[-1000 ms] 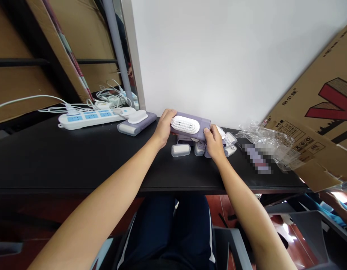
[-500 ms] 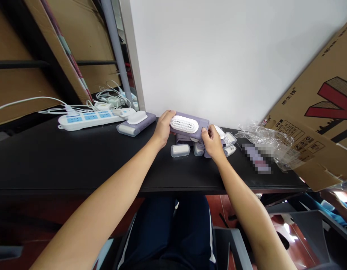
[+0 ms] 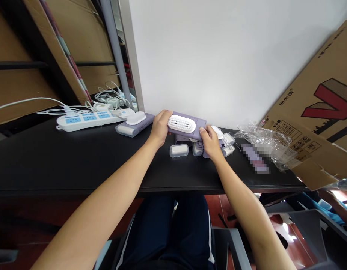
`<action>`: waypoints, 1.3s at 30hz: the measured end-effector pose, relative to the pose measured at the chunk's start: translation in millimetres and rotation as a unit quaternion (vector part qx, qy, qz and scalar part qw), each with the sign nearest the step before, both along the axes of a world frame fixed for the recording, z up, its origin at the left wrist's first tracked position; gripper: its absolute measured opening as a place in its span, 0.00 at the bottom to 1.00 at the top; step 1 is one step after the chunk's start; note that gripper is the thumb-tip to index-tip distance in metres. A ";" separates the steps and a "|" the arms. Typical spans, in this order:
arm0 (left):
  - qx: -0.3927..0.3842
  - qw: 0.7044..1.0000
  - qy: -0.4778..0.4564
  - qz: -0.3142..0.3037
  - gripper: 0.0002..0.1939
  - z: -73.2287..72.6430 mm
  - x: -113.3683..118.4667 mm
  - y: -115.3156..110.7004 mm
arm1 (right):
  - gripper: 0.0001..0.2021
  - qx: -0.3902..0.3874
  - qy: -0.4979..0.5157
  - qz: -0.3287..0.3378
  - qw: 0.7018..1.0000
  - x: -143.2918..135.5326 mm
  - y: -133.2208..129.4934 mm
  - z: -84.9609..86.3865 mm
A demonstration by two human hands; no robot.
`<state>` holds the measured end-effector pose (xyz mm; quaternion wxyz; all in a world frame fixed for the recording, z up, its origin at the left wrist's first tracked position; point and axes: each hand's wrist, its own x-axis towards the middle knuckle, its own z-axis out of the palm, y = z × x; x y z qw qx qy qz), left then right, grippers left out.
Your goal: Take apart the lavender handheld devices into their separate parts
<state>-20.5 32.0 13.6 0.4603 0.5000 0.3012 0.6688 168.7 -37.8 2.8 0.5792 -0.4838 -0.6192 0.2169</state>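
Observation:
A purple case with a white bristled oval on its face is held up above the black table. My left hand grips its left end, fingers wrapped round the edge. At its lower right corner my right hand holds on, thumb on the front face. Beneath and behind it lie more purple pieces, partly hidden by the case and my hand. A small clear-capped white piece rests on the table below the case, and another capped piece lies right of my right hand.
A similar purple case with a white oval lies left, beside a white power strip with cables. Crumpled clear plastic and a large cardboard box are on the right. A white panel stands behind the table.
The view has shifted slightly. Both hands still hold the purple case, which keeps nearly the same tilt and height.

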 end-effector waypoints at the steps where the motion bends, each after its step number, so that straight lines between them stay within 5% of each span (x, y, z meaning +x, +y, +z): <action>1: 0.001 1.000 0.003 -0.001 0.17 0.4 -0.2 0.3 | 0.17 0.003 0.001 -0.002 1.000 -1.1 -0.5 0.3; 6: 0.016 1.000 -0.003 -0.003 0.16 4.6 -1.2 -1.1 | 0.16 0.008 -0.008 -0.047 0.999 -9.1 -4.8 2.7; 11: 0.005 0.999 0.010 0.032 0.16 6.7 -3.8 -0.4 | 0.17 -0.013 -0.012 -0.008 1.000 -9.1 -5.1 2.3; 20: -0.006 1.000 0.024 0.008 0.15 4.5 -8.9 5.5 | 0.15 -0.021 0.000 -0.047 0.999 -17.2 -6.4 2.1; 26: 0.000 0.999 0.038 0.005 0.15 4.7 -13.1 3.7 | 0.17 -0.018 -0.005 -0.001 1.000 -12.9 -4.9 -1.7; 32: 0.005 1.000 0.024 -0.003 0.15 3.4 -10.8 6.8 | 0.15 -0.021 0.006 -0.052 0.998 -18.7 -6.4 1.0; 39: 0.011 1.000 0.025 0.003 0.16 -0.4 -14.1 15.1 | 0.16 -0.035 0.005 -0.012 0.999 -14.9 -3.5 -1.4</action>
